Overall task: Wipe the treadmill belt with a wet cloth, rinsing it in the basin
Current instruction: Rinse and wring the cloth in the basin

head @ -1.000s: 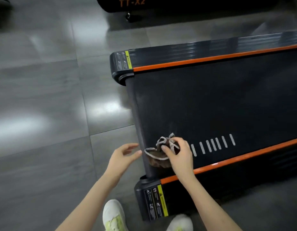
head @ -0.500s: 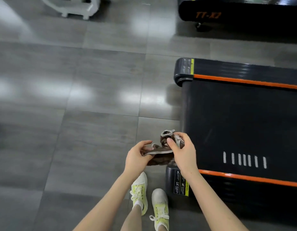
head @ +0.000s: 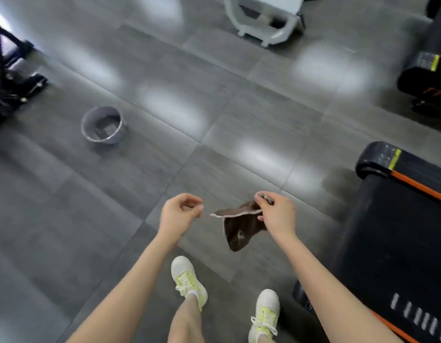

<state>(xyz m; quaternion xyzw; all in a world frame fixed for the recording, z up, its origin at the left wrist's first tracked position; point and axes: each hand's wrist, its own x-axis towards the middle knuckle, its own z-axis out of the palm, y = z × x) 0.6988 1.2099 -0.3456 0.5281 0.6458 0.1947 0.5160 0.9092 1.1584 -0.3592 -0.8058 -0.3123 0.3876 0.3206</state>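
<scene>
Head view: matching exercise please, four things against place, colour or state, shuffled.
Things:
1. cloth
2. basin
3. near treadmill
4. shoes

Descriptions:
A. grey, standing on the floor tiles, upper left
B. black with an orange stripe, at the right edge
C. brown, hanging from the right hand
D. white and yellow-green, at the bottom

Pairs: 1-C, 2-A, 3-B, 4-D
</scene>
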